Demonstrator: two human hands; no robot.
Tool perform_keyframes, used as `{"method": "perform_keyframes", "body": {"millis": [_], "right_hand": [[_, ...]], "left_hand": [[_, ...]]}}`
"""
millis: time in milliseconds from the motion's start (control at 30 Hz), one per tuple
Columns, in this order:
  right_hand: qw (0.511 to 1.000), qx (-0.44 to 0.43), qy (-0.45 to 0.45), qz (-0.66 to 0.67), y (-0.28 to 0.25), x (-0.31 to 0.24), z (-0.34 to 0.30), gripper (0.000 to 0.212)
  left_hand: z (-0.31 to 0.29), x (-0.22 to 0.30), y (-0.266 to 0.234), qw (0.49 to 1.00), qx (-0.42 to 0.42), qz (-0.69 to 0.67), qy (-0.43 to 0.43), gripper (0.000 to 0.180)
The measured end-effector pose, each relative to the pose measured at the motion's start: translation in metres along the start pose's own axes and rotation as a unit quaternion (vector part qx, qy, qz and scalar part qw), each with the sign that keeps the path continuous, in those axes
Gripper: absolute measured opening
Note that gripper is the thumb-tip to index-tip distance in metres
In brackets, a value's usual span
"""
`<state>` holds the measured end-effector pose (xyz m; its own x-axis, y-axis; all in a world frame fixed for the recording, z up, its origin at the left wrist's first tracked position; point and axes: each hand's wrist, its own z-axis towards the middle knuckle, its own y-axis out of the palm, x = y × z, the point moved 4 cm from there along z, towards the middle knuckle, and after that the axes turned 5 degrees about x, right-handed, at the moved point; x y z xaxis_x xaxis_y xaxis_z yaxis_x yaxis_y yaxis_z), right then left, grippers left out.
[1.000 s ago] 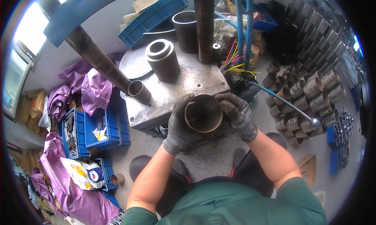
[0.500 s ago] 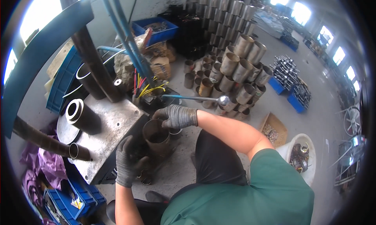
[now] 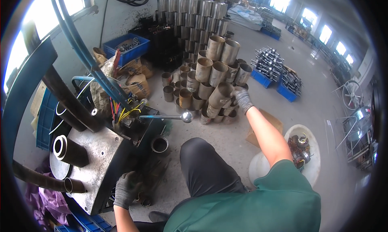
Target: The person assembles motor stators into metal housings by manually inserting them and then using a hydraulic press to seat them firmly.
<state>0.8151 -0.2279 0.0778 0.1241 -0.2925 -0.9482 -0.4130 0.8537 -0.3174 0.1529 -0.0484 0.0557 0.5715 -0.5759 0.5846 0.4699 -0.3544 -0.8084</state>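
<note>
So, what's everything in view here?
Worn tubes: many, grey and brown, heaped ahead
Tilted tube: one, brownish, on that heap
Shiny tubes: many, silver, stacked behind
Metal table: one, grey, left
Thick cylinder: one, dark, on table
Lone tube: one, dark, floor by table
Lever: one, blue and silver, beside table
Wires: several, red and yellow, near table
Bins: several, blue, around the room
Tub: one, white, right
Sheeting: count unclear, purple, lower left
Left hand: one, grey glove, beside table
Right hand: one, grey glove, at tilted tube
</note>
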Motion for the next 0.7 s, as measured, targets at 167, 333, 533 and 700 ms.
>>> {"method": "perform_keyframes", "body": {"millis": [167,333,533,700], "right_hand": [[0.983,0.165,0.06,0.06,-0.082,0.007,0.038,0.018],[0.956,0.22,0.155,0.114,-0.11,0.035,0.083,0.014],[0.944,0.28,0.153,0.085,-0.092,0.039,0.095,0.018],[0.948,0.287,0.128,0.056,-0.075,0.033,0.102,0.026]], "left_hand": [[0.001,-0.02,0.015,1.0,-0.015,0.0,-0.009,0.063],[0.003,-0.029,0.022,0.999,-0.023,-0.01,-0.034,0.062],[0.002,-0.036,0.03,0.998,-0.04,-0.005,-0.057,0.06],[0.003,-0.035,0.031,0.996,-0.052,-0.012,-0.077,0.06]]}}
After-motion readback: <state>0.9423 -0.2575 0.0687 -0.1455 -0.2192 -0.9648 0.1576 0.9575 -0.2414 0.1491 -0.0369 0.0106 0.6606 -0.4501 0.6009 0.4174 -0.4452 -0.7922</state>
